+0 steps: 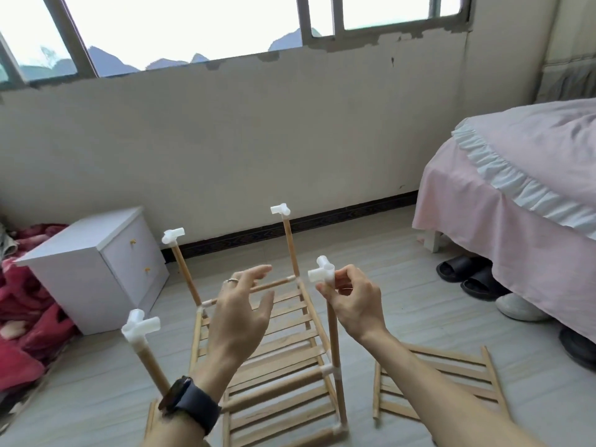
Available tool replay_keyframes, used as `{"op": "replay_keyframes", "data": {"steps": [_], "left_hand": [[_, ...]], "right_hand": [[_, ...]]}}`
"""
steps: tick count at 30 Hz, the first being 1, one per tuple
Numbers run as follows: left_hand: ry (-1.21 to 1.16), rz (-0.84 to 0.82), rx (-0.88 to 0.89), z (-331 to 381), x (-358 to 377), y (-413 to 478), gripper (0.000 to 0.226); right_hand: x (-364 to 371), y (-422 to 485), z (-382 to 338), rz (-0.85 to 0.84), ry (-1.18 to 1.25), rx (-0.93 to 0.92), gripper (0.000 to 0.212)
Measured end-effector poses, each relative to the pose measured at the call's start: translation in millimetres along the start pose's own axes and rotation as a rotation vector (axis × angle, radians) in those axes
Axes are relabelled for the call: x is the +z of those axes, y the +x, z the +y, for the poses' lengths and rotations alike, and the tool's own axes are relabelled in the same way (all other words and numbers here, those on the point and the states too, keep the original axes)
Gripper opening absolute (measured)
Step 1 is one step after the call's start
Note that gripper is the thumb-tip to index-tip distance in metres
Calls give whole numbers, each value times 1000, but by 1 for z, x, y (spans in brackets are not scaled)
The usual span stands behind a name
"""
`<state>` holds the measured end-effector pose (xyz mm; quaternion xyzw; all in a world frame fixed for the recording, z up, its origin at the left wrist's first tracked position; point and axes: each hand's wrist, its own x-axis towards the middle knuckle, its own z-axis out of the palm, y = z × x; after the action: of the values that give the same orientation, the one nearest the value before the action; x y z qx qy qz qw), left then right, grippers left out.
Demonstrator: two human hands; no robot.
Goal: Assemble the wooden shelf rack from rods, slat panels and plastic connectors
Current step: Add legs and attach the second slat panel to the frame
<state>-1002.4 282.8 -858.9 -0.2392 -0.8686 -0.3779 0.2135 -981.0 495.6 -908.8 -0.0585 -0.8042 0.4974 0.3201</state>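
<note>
Our right hand (353,301) pinches a white plastic connector (322,272) between thumb and curled fingertips. The connector sits on top of an upright wooden rod (335,350) that rises just under that hand. Our left hand (242,311) hovers beside it, fingers spread wide and holding nothing, with a ring (233,280) on one finger and a dark watch (190,403) on the wrist.

Below both hands stands the half-built rack, its slat shelf (283,343) framed by four uprights. Each of the other three uprights is capped too: one connector (140,327) is left of our left wrist, and two lie beyond the hands. A loose slat panel (464,369) lies on the floor to the right of our right forearm. A white bedside cabinet (93,269) stands off to the left.
</note>
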Motion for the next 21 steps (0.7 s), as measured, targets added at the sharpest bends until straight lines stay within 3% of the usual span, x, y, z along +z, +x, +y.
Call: {"op": "replay_keyframes", "data": {"steps": [4,7,9,12,14,17,21], "left_hand": [[418,291,115,-42,-67,-13,34],[546,380,-27,-69,-99,-31,44],[429,381,-201,-82,-104,-46,45],[24,343,-423,-93,-94,-71,64],[-179,278,-564,-103,-81,-87,53],[-147,152,-638,-128,-60,-109,17],[-42,62,-705,-155,-40,-134,10]], "right_hand": [[1,0,-3,20,0,17,25],[2,-1,-5,32,-8,17,25],[3,-3,-5,44,-6,15,24],[11,-20,0,86,-6,72,33],[24,-43,7,141,-18,181,40],[50,-86,22,77,-31,231,32],[94,-129,30,-280,-118,158,25]]}}
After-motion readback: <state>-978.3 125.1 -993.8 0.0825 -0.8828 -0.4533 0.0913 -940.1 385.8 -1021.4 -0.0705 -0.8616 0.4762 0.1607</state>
